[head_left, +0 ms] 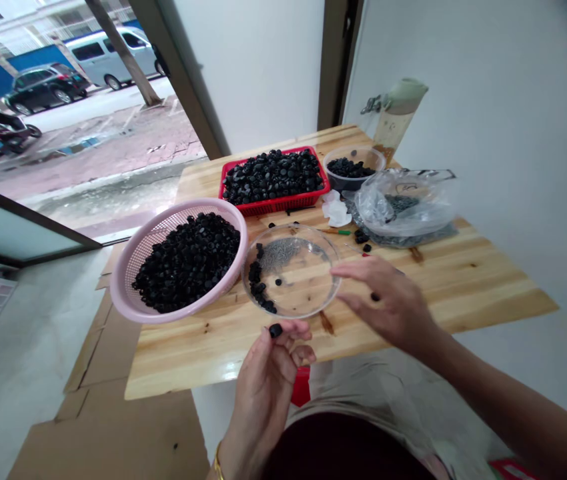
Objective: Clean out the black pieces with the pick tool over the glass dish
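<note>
Currently pinching one small black piece (275, 331) between thumb and forefinger of left hand (271, 373), palm turned up, other fingers loosely curled, just in front of clear round dish (306, 283). Holding right hand (393, 297) half open, thumb and forefinger parted with nothing visible between, by right edge of dish; can't tell if touching. Inside dish: black pieces (254, 272) along left side, spread of tiny silvery parts (281, 253) toward back. Just left of dish: pink basket (122, 283), heaped with black pieces. Behind dish: red basket (263, 207), also full. To right of that: clear tub (379, 160) with more black bits. Near tub: plastic bag (413, 213) with grey contents. At back right: tall jug (396, 123). All on wooden table (493, 287).
</note>
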### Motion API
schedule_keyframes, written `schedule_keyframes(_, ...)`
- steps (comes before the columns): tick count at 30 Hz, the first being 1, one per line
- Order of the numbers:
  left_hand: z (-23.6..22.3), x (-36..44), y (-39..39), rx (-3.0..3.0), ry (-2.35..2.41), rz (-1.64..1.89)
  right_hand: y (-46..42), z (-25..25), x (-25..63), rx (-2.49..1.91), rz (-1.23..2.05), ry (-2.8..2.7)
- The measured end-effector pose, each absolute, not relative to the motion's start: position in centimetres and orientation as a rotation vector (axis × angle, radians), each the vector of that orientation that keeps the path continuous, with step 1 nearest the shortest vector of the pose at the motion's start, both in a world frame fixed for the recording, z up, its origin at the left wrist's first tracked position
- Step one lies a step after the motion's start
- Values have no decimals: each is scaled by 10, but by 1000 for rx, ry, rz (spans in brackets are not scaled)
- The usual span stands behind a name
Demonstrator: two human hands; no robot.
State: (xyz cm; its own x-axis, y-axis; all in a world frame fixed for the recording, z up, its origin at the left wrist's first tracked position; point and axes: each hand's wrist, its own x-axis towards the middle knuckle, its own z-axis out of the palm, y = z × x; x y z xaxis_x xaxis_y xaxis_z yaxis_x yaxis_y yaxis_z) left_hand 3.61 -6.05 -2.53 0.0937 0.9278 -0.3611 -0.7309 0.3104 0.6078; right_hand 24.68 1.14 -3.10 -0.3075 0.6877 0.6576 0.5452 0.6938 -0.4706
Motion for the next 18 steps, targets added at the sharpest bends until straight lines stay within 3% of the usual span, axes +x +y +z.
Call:
schedule_keyframes(6,-35,32,-53,231,779,1280,41,-79,323,-1506,-140,-2133)
schedule_keyframes(13,-35,30,-53,160,749,1323,51,-103,331,-1558,-171,-2215)
schedule_keyframes(18,-36,26,-50,134,761,1354,40,-80,319,-1464,-87,-2115)
